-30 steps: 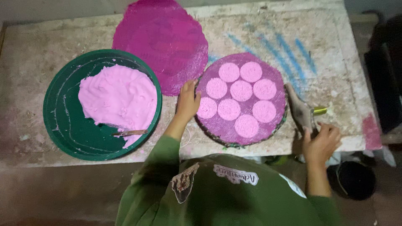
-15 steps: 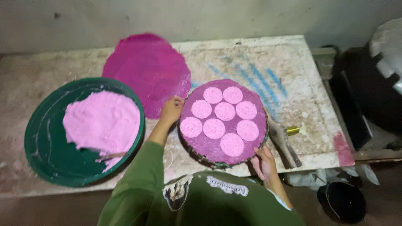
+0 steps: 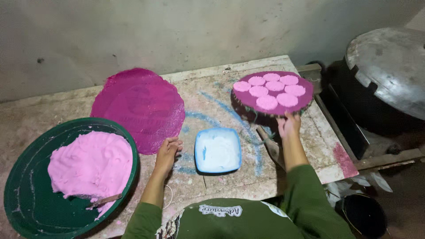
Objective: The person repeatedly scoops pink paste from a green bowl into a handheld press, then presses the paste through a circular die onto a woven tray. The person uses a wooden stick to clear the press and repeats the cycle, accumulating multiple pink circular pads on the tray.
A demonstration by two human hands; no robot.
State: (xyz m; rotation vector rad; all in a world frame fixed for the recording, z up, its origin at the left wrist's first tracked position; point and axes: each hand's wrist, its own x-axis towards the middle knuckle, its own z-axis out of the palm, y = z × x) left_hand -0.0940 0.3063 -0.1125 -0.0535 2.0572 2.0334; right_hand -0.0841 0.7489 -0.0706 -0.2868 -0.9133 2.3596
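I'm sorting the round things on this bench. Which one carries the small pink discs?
The round purple tray gripped by the right hand; the magenta mat is bare, and the green basin holds one pink dough mass.

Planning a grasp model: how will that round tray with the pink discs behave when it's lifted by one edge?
The round tray looks stiff: the right hand holds only its near rim, yet it stays flat, raised above the table. Probably light enough for one hand. The seven pink discs lie loose on top, so tilting may slide them.

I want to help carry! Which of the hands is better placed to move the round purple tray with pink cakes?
Probably the right hand: it already grips the round purple tray at its near edge. The left hand rests on the table, apart from it.
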